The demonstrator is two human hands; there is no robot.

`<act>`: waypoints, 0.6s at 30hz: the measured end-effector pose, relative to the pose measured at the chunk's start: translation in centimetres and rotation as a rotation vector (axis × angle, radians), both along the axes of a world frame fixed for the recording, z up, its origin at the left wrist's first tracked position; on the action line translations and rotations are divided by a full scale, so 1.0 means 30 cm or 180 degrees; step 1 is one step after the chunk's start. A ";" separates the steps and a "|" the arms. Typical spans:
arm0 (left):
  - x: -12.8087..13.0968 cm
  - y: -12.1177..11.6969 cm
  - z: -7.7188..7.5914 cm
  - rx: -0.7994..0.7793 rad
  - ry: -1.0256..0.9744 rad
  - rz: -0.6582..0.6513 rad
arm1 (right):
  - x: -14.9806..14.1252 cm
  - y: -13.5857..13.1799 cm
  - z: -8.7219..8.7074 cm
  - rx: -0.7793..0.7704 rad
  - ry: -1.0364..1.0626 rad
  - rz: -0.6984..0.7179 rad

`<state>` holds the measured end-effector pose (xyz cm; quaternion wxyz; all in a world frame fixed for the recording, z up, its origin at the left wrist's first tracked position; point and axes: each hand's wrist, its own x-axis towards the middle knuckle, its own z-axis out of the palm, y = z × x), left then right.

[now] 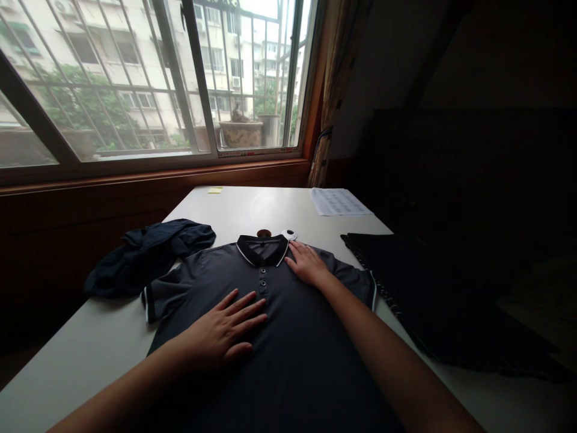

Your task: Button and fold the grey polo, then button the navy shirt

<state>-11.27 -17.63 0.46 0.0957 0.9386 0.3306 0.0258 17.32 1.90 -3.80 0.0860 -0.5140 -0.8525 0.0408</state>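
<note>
Polo shirt [279,337], dark grey with a black collar [246,248] edged in white, lies spread face up on the white table [261,207], filling the lower centre of the frame, collar toward the window [135,78] at the top. The left hand [225,331] rests palm down on its chest, left of centre, grip open with the fingers fanned apart. The right hand [307,264] lies on the shoulder beside the collar, its grip also open, fingers extended and closer together, thumb apart; neither hand pinches the fabric. Just beyond the collar sit a brown round item [264,233] and a white round item [290,234] with a dark centre. A crumpled navy cloth [148,255] is at the left of the frame, near one sleeve; a dark cloth [419,288] lies at the right. Farther back are a yellow note [215,190] and printed paper [340,202], near a tied curtain [331,90].
</note>
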 end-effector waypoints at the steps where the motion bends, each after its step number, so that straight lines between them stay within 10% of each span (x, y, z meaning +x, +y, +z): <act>1: 0.001 -0.012 0.005 -0.0013 -0.0012 -0.0005 | 0.000 0.001 0.000 -0.0008 -0.0001 -0.0003; 12: 0.093 -0.197 0.107 -0.0492 -0.0332 -0.0482 | 0.000 0.008 -0.006 -0.0056 -0.0024 -0.0033; 18: 0.116 -0.174 0.141 -0.0696 -0.0410 -0.0898 | 0.001 0.010 -0.007 -0.0043 -0.0052 -0.0026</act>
